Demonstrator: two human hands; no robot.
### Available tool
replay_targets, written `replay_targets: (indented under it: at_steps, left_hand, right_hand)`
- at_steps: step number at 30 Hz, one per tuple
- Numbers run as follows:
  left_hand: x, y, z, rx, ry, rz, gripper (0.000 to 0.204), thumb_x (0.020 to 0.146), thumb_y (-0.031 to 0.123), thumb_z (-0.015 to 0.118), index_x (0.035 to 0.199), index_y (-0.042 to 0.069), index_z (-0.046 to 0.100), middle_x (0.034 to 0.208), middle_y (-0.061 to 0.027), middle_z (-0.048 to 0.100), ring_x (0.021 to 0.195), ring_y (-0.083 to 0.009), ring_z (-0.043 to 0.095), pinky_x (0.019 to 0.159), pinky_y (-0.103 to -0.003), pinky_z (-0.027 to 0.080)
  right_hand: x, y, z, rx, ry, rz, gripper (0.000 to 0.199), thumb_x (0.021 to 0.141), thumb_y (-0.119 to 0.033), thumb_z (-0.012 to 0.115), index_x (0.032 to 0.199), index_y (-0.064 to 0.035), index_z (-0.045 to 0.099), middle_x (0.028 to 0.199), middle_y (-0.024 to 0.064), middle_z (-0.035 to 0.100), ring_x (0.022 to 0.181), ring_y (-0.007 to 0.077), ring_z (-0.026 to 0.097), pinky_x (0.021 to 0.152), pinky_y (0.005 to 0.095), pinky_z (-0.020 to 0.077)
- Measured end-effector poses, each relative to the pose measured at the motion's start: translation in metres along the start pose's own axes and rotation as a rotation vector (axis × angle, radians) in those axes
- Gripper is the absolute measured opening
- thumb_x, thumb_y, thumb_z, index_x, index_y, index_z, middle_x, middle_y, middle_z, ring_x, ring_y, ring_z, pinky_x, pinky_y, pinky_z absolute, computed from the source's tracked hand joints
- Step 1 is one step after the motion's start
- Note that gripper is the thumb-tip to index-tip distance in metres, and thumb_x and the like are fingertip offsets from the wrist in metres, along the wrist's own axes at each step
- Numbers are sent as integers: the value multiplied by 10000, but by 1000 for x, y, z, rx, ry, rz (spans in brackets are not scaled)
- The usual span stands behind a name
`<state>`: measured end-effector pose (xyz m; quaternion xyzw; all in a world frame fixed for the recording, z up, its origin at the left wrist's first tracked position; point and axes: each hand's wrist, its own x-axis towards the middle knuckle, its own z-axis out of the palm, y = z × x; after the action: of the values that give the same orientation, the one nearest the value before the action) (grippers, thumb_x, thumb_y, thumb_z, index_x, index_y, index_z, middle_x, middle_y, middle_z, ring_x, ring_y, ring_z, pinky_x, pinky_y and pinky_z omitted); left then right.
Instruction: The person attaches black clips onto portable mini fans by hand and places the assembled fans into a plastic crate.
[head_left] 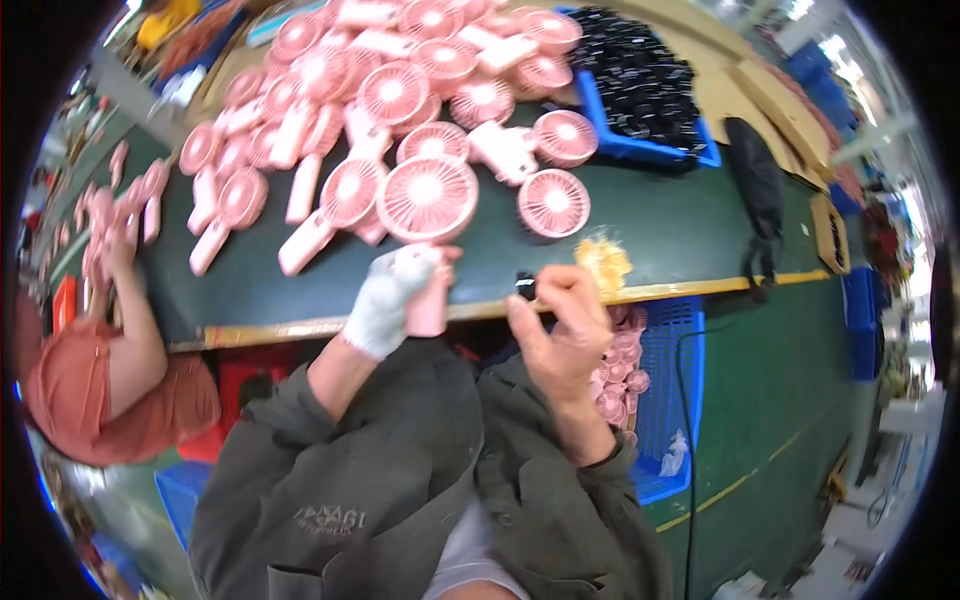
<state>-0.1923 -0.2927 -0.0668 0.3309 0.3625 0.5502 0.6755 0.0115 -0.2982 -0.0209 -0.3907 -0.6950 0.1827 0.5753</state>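
Observation:
My left hand [388, 298], in a white glove, is closed round the handle of a pink handheld fan [428, 198]. The fan's round grille points away from me, over the table edge. My bare right hand [566, 325] pinches a small black part [525, 285] between thumb and fingers, a short way right of the fan's handle. What kind of part it is I cannot make out. Beyond both hands lies a large heap of pink handheld fans [395, 92] on the dark green table [480, 270]. A yellow bundle of strands [603, 264] rests beside my right hand.
A blue tray [620, 140] of small black parts stands at the back right. Near it lies a black cloth-like item [755, 190]. Below the table edge, a blue crate [665, 400] holds pink fan parts. At left, a person in an orange top [95, 385] handles similar fans.

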Motion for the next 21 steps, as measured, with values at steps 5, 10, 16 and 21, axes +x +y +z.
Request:
replay_targets:
  at_steps: [5,10,16,21]
  left_hand:
    - [-10,14,25,13,-21,-58,364,938,290,585,1112,-29,596,852,-89,647,765,-145,630,683,-279,504]
    - [-6,-38,-9,462,-5,317,394,1003,281,393,957,-33,627,777,-42,624,700,-183,597,643,-343,462]
    - [-14,10,15,381,86,-108,289,878,256,596,737,5,621,567,-2,553,519,-54,515,458,-257,405]
    - [-14,28,17,499,96,-99,287,862,263,634,752,-2,620,592,-15,579,522,-63,530,481,-262,424]
  right_hand:
    - [9,-11,20,-49,-113,-167,249,658,8,776,836,-7,602,857,99,582,714,259,527,599,357,434]
    - [10,-14,45,-281,-243,-462,250,676,-68,732,885,-26,602,944,80,578,773,243,556,673,374,412]
    - [0,-11,53,-397,-360,-358,218,669,-31,674,874,18,620,1003,114,593,815,259,558,688,375,417]
    - [-9,-15,57,-150,-248,-109,209,681,90,708,863,40,618,1061,167,595,765,268,577,645,353,473]
